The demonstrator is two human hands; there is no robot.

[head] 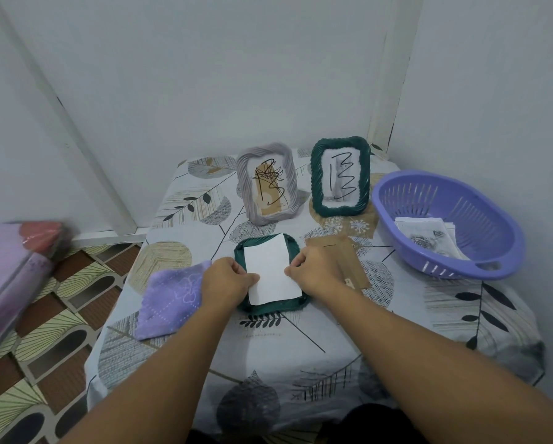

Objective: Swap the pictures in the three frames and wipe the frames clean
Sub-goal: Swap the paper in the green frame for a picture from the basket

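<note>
A dark green frame [270, 307] lies flat on the table, with a white sheet [270, 274] on top of it. My left hand [225, 278] pinches the sheet's left edge. At the right edge, my right hand [313, 267] pinches the same sheet. Behind them stand a grey ribbed frame [244, 187] and a second dark green frame [317, 184], each showing a black scribble. A brown backing board [349, 257] lies just right of my right hand. A purple cloth [171, 299] lies to the left, partly under my left hand.
A purple plastic basket [503, 225] with printed sheets [429, 240] inside stands at the table's right. White walls close in behind and to the right. A wrapped pink-purple bundle [9, 277] sits at the far left above the tiled floor [44, 347].
</note>
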